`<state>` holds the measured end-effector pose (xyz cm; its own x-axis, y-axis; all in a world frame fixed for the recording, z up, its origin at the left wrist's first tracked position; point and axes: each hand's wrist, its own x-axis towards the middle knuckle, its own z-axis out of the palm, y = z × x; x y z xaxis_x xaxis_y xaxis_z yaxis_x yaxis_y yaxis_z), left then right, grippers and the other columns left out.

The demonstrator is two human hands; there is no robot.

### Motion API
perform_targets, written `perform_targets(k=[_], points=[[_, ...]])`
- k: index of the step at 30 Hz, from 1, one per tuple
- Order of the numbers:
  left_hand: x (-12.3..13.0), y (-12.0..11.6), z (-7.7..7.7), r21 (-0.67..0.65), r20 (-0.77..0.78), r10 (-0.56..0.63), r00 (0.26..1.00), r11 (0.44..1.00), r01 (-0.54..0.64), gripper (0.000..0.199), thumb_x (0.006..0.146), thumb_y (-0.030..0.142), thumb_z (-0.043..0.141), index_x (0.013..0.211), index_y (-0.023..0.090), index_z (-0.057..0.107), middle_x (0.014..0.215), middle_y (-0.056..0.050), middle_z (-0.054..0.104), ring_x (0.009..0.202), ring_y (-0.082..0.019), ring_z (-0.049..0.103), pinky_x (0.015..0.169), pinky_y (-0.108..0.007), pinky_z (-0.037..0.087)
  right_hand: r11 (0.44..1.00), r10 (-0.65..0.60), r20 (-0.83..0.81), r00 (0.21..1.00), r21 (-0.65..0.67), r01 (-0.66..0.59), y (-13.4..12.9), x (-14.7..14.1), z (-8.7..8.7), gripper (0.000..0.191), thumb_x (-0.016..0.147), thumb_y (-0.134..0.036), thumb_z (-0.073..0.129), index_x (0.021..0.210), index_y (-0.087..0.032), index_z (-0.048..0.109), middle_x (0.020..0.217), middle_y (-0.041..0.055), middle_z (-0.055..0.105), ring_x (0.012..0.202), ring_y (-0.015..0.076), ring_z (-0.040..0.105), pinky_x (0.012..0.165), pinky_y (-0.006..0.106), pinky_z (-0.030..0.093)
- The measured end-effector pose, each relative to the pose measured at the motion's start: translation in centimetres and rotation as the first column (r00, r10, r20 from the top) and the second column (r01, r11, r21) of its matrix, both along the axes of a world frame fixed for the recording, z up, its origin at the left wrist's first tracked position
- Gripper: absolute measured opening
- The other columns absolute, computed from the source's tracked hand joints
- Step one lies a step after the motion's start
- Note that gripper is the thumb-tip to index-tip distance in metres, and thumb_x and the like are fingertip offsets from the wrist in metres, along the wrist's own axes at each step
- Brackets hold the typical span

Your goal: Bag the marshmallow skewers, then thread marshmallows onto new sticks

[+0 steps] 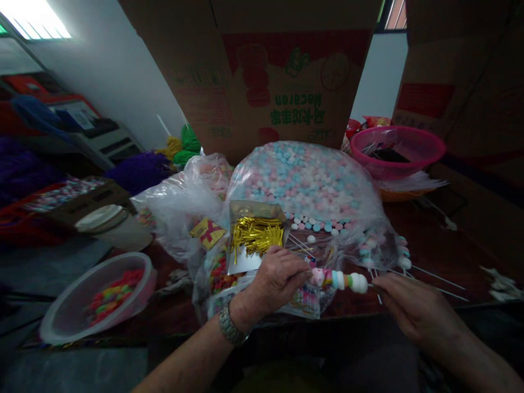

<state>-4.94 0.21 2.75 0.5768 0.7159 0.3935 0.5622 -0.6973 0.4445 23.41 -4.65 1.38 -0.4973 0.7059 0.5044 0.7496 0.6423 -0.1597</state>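
Between my hands a candy skewer (338, 280) lies level, with soft pastel sweets in white, blue, green and pink in a row on a thin stick. My left hand (282, 278), a metal watch on its wrist, is closed with its fingertips pinched at the pink end. At the other end my right hand (403, 303) is closed on the stick beside the white sweet. Just beyond the left hand stands an open box of gold twist ties (257, 234). Behind the skewer rests a large clear bag of pastel candies (303, 180), some spilled at its mouth.
At the left, a translucent bowl (51, 319) holds colourful sweets, near a lidded plastic jar (123, 229). Finished-looking skewers (403, 262) and white sticks lie right of the bag. A pink basket (397, 169) stands behind them. Large cardboard boxes (245, 109) rise at the back.
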Motion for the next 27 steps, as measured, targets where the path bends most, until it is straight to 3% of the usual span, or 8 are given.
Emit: perform_targets(k=[4,8,10,13,18,20,25,27], points=[[-0.5,-0.5,0.4,-0.103,-0.129,-0.035,0.991,0.994,0.022,0.045,0.084,0.052,0.045,0.113,0.019,0.053,0.097,-0.005,0.066,0.088,-0.019,0.058,0.090,-0.037,0.033,0.995,0.038,-0.062,0.997,-0.087,-0.043,0.9,-1.2,0.2,0.020,0.087,-0.013,0.040,0.098,-0.019,0.055,0.087,0.0055,0.066,0.076,0.0148,0.063,0.066,0.024,0.049],[-0.7,-0.7,0.9,-0.337,-0.285,-0.075,0.956,0.941,-0.027,0.043,0.075,0.058,0.055,0.089,0.018,0.060,0.076,0.000,0.063,0.070,-0.016,0.057,0.072,-0.027,0.040,0.972,0.162,-0.044,0.986,-0.163,-0.167,1.2,-2.4,1.1,0.020,0.086,-0.012,0.039,0.091,-0.018,0.057,0.077,0.0042,0.063,0.066,0.0139,0.059,0.057,0.023,0.044],[-0.7,-0.6,1.2,-0.466,-0.291,-0.093,0.952,0.883,-0.056,0.043,0.072,0.059,0.058,0.082,0.017,0.060,0.069,0.001,0.059,0.062,-0.014,0.053,0.058,-0.022,0.037,0.957,0.218,-0.006,0.976,-0.192,-0.215,1.3,-3.1,1.7,0.021,0.085,-0.010,0.038,0.087,-0.017,0.058,0.071,0.0037,0.061,0.062,0.0140,0.056,0.054,0.023,0.042],[-0.7,-0.3,1.5,-0.629,-0.214,-0.193,0.958,0.777,0.016,0.042,0.066,0.057,0.064,0.080,0.017,0.061,0.065,0.003,0.056,0.058,-0.011,0.050,0.052,-0.019,0.034,0.951,0.269,0.063,0.961,-0.173,-0.255,1.6,-3.9,2.6,0.023,0.085,-0.009,0.037,0.086,-0.015,0.059,0.068,0.0038,0.059,0.060,0.0145,0.053,0.053,0.025,0.038],[-1.4,0.1,1.5,-0.842,-0.049,-0.308,0.950,0.524,0.126,0.048,0.055,0.056,0.072,0.080,0.017,0.061,0.067,0.005,0.055,0.059,-0.010,0.046,0.052,-0.017,0.036,0.949,0.228,0.193,0.954,0.173,-0.262,2.2,-4.2,3.8,0.026,0.089,-0.013,0.035,0.086,-0.015,0.060,0.075,0.0079,0.063,0.068,0.0197,0.052,0.060,0.032,0.034],[-1.6,0.2,1.6,-0.870,-0.011,-0.305,0.952,0.473,0.141,0.051,0.052,0.057,0.073,0.081,0.017,0.062,0.069,0.005,0.056,0.060,-0.010,0.046,0.053,-0.017,0.036,0.930,0.233,0.210,0.950,0.237,-0.281,2.2,-4.3,4.1,0.024,0.091,-0.015,0.035,0.088,-0.014,0.059,0.077,0.0089,0.064,0.070,0.0209,0.051,0.062,0.034,0.033],[-1.2,0.1,1.9,-0.886,-0.036,-0.279,0.959,0.453,0.099,0.049,0.052,0.057,0.073,0.077,0.017,0.058,0.064,0.005,0.052,0.056,-0.009,0.044,0.049,-0.018,0.035,0.903,0.271,0.208,0.940,0.284,-0.323,1.8,-4.9,3.7,0.019,0.089,-0.012,0.040,0.093,-0.013,0.059,0.077,0.0078,0.064,0.069,0.0191,0.050,0.063,0.035,0.032],[-1.0,0.1,2.1,-0.850,-0.093,-0.273,0.957,0.522,0.067,0.048,0.055,0.059,0.070,0.075,0.017,0.058,0.064,0.004,0.053,0.057,-0.010,0.047,0.049,-0.018,0.036,0.902,0.287,0.217,0.933,0.267,-0.339,1.6,-5.1,2.9,0.020,0.089,-0.010,0.039,0.091,-0.013,0.059,0.073,0.0065,0.063,0.065,0.0179,0.049,0.061,0.033,0.030]])
